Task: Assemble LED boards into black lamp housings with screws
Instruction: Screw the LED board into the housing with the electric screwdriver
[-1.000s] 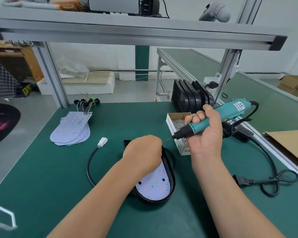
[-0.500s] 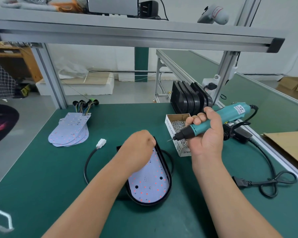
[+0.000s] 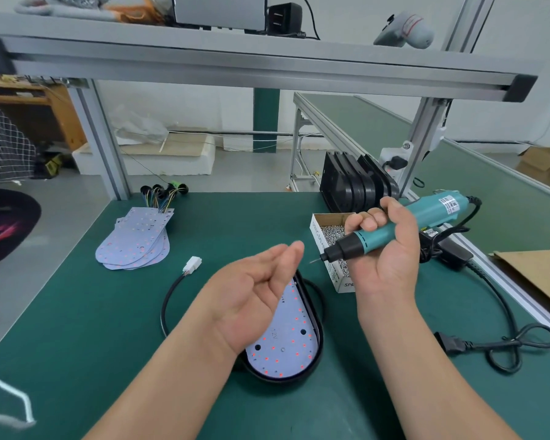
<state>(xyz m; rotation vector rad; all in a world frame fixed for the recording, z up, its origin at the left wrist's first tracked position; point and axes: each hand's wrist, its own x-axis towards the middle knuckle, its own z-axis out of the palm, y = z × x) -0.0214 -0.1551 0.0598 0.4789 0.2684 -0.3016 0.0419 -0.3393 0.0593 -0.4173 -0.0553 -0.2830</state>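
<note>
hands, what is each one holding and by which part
The right hand grips the teal electric screwdriver round its body, just behind the black nose. The left hand is open, palm up, holding nothing visible.

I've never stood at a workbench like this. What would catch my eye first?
At the centre, the open left hand hovers palm-up over a black oval lamp housing holding a white LED board dotted with red. Just to the right, the right hand grips a teal electric screwdriver above a small cardboard box of silver screws.
</note>
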